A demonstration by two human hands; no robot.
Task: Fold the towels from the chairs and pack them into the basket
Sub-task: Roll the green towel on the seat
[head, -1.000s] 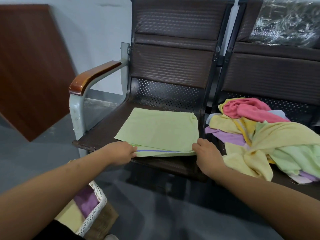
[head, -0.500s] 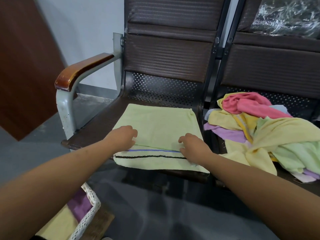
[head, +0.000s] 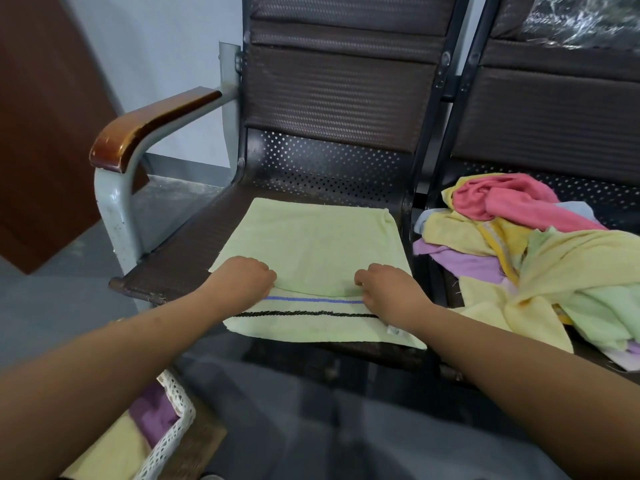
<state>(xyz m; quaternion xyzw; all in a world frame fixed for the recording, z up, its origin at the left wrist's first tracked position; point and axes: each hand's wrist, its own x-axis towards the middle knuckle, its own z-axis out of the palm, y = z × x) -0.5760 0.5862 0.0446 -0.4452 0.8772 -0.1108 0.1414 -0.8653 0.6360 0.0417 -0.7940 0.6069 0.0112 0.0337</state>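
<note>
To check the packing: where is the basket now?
Head view: the white lace basket is at the bottom left, partly hidden by the left forearm, near the chair holding the green towel.

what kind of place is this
Probably a waiting area, not a home: side-by-side metal chairs with perforated seats, a bare grey floor and a plain wall. The left hand and right hand grip a green towel on one seat.

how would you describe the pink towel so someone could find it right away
Of the two dark chairs, take the right-hand chair. A heap of loose towels lies on its seat, and the pink towel sits crumpled on top at the back, the only pink one among yellow, green and purple.
</note>
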